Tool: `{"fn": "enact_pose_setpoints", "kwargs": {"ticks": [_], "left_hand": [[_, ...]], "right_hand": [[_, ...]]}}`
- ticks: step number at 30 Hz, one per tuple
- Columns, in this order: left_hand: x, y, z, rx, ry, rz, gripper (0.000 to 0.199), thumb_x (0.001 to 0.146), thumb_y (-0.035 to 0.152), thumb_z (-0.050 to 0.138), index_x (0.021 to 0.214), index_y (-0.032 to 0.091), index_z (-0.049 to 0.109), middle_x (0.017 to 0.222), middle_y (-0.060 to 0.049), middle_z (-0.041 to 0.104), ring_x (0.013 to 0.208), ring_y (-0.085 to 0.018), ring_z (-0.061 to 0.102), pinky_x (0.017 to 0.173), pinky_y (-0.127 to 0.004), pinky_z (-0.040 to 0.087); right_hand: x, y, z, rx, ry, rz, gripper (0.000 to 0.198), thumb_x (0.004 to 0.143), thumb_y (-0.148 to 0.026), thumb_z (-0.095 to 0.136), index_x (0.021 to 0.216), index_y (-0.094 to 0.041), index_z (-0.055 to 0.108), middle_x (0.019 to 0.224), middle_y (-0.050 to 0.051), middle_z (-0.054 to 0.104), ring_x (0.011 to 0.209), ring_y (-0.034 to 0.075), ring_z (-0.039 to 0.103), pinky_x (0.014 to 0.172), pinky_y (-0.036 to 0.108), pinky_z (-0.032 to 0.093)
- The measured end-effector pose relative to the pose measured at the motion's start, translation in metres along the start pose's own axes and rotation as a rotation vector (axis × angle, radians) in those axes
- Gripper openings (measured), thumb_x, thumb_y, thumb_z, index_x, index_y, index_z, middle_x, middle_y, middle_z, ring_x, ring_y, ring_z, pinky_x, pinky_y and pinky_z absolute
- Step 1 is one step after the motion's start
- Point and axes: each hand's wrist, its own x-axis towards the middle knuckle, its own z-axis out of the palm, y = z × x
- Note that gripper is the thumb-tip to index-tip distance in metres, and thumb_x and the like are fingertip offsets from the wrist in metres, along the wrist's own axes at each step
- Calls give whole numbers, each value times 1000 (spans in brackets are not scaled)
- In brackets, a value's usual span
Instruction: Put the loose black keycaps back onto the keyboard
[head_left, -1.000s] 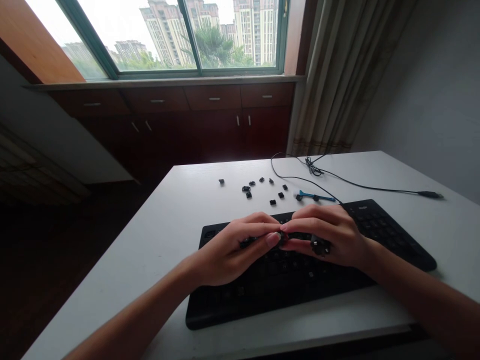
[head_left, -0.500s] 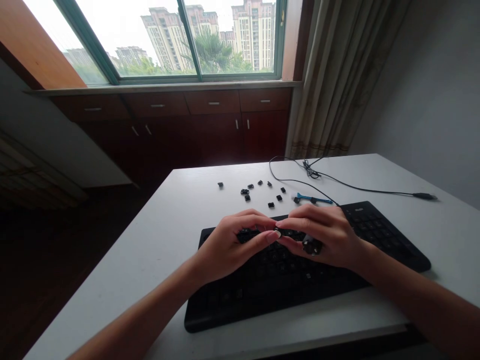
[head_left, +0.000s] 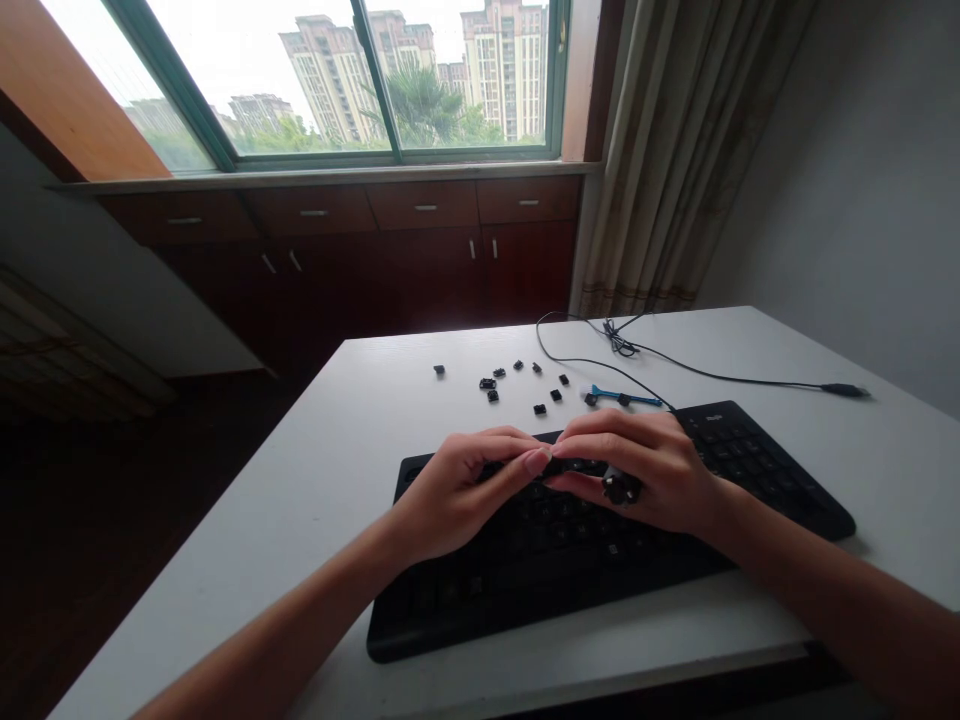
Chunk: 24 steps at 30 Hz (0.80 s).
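Observation:
Over a black keyboard (head_left: 525,600), my two hands meet at the fingertips. My left hand (head_left: 457,495) pinches a small black piece, seemingly a keycap (head_left: 555,467), mostly hidden by the fingers. Opposite it, the thumb and fingers of my right hand (head_left: 645,465) close on the same piece. A dark, round-ended tool with a paler shaft (head_left: 621,488) is tucked in my right hand; its kind is not clear. Beyond the keyboard several loose black keycaps (head_left: 556,396) lie scattered on the white table (head_left: 300,500).
A blue stick-like tool (head_left: 630,398) lies behind the keyboard with black keycaps beside it. The keyboard's black cable (head_left: 720,373) runs across the back right to its plug (head_left: 844,390). Dark red cabinets (head_left: 390,270) stand beyond the table under a window.
My fingertips have shifted slightly left and closed more tightly around the small black piece, now more covered. The loose keycaps have stayed in place on the table.

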Motion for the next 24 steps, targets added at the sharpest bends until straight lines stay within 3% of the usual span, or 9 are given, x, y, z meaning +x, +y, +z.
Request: {"fn": "enact_pose_setpoints", "kwargs": {"ticks": [9, 19, 24], "left_hand": [[0, 4, -2, 11, 0, -28, 26, 98, 29, 56, 109, 17, 76, 106, -9, 73, 94, -18, 68, 83, -25, 54], [1, 0, 0, -20, 15, -30, 26, 96, 31, 60, 113, 19, 75, 114, -8, 73, 100, -20, 70, 88, -27, 57], [1, 2, -2, 95, 105, -52, 26, 97, 33, 58, 115, 23, 73, 107, -4, 75, 97, -17, 69, 85, -25, 55]], "right_hand": [[1, 0, -1, -4, 0, 7, 26, 86, -25, 75, 110, -19, 69, 96, 5, 75, 78, 13, 71, 65, 23, 55], [-4, 5, 1, 67, -26, 4, 36, 82, -20, 77, 117, -21, 68, 103, 5, 73, 85, 14, 70, 73, 26, 58], [2, 10, -8, 200, 52, 152, 28, 84, -17, 74, 112, -20, 70, 106, 8, 71, 88, 16, 70, 69, 26, 60]]}}
